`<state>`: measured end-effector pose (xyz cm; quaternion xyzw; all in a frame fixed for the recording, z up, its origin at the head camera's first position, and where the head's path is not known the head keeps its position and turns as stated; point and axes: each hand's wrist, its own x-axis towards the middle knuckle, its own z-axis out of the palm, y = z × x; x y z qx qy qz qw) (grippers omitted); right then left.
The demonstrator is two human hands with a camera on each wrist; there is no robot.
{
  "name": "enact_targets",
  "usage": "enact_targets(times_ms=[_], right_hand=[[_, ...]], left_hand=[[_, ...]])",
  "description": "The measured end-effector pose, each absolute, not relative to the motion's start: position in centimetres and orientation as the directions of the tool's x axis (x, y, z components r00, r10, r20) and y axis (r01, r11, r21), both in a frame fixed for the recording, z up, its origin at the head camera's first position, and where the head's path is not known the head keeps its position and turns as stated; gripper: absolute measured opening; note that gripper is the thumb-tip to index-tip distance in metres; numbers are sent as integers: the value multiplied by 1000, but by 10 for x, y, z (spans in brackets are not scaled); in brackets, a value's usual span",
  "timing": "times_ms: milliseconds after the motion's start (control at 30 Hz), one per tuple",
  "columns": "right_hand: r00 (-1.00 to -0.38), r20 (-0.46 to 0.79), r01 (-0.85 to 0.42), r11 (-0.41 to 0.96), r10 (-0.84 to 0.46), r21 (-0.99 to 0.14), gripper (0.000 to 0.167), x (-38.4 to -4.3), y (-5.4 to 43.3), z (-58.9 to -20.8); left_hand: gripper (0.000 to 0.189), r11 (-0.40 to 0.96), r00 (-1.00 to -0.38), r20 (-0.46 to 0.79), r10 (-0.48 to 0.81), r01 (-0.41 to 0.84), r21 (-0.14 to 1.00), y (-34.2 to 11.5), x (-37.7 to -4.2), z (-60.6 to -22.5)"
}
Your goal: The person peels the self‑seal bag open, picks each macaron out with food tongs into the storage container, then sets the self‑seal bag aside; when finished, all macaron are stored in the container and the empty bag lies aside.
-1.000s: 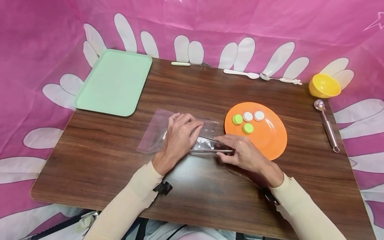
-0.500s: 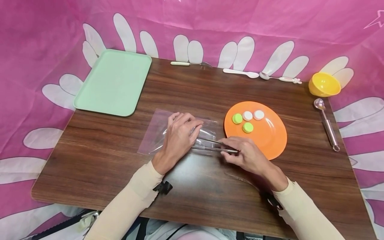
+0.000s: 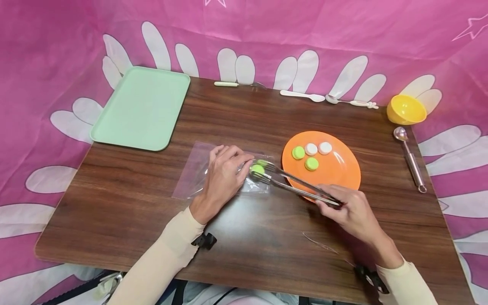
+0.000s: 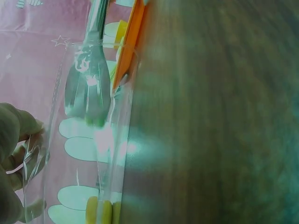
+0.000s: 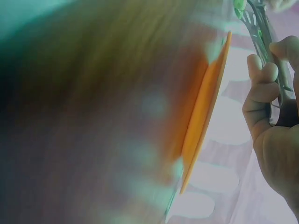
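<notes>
My left hand (image 3: 225, 173) pinches the edge of a clear plastic bag (image 3: 196, 163) on the table; its fingers show through the film in the left wrist view. My right hand (image 3: 352, 212) grips metal tongs (image 3: 301, 186), their slotted heads at the bag's right end. Between the heads sits a green macaron (image 3: 257, 169); whether they clasp it I cannot tell. Yellowish round pieces (image 4: 106, 212) stand low in the bag in the left wrist view. Right of the bag, an orange plate (image 3: 343, 169) bears green macarons (image 3: 311, 164) and white macarons (image 3: 325, 148).
A mint tray (image 3: 141, 110) lies at the back left. Along the back edge are a fork (image 3: 228, 84), a white spoon (image 3: 303, 95) and another spoon (image 3: 348, 102). At the right are a yellow bowl (image 3: 406, 110) and a scoop (image 3: 411, 161).
My right hand has drawn the tongs to the right, from deep in the bag to its right end. Green now shows at their heads. My left hand stays on the bag.
</notes>
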<state>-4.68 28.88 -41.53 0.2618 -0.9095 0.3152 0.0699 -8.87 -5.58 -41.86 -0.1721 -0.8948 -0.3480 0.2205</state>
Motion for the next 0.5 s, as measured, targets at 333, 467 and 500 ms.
enact_targets(times_ms=[333, 467, 500], right_hand=[[-933, 354, -274, 768, -67, -579, 42, -26, 352, -410], [-944, 327, -156, 807, 49, -570, 40, -19, 373, -412], [-945, 319, -130, 815, 70, -564, 40, -17, 377, -412]], left_hand=[[9, 699, -850, 508, 141, 448, 557, -56, -88, -419], [9, 702, -850, 508, 139, 446, 555, -56, -88, -419], [9, 701, -850, 507, 140, 447, 556, -56, -88, -419]])
